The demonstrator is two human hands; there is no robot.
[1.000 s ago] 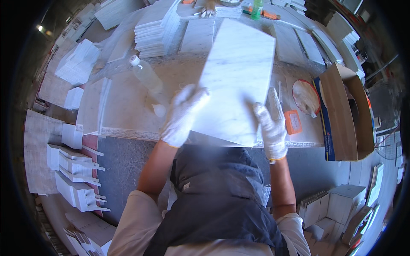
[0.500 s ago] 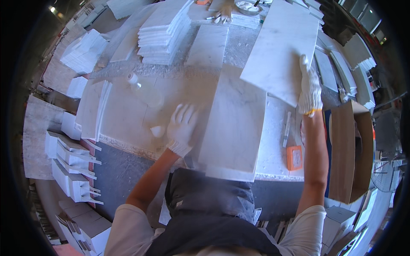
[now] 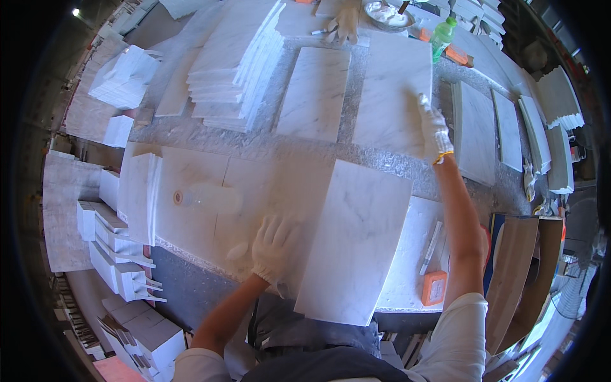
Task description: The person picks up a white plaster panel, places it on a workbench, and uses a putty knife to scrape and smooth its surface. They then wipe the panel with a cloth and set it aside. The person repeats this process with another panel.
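My left hand (image 3: pixel 273 245), in a white knitted glove, lies with its fingers stretched out on the dusty bench top, just left of a white marble slab (image 3: pixel 359 245) that overhangs the near edge. My right hand (image 3: pixel 435 127), gloved the same way, reaches far forward and grips the right edge of a second grey-veined marble slab (image 3: pixel 391 95). That slab lies at the back of the bench, parallel to another slab (image 3: pixel 315 92) on its left. Fingers under its edge are hidden. Close to my left hand are a small white lump (image 3: pixel 238 251) and a pale clear bottle (image 3: pixel 207 196) on its side.
A tall stack of slabs (image 3: pixel 232 70) stands back left. Behind are an empty-looking glove (image 3: pixel 344 25), a bowl of white paste (image 3: pixel 388 16) and a green bottle (image 3: pixel 442 38). An orange block (image 3: pixel 434 288) and a cardboard box (image 3: pixel 515 280) are on the right.
The slab in my right hand has moved forward and down from over the near slab to the back of the bench. My left hand stays flat. The view has tilted.
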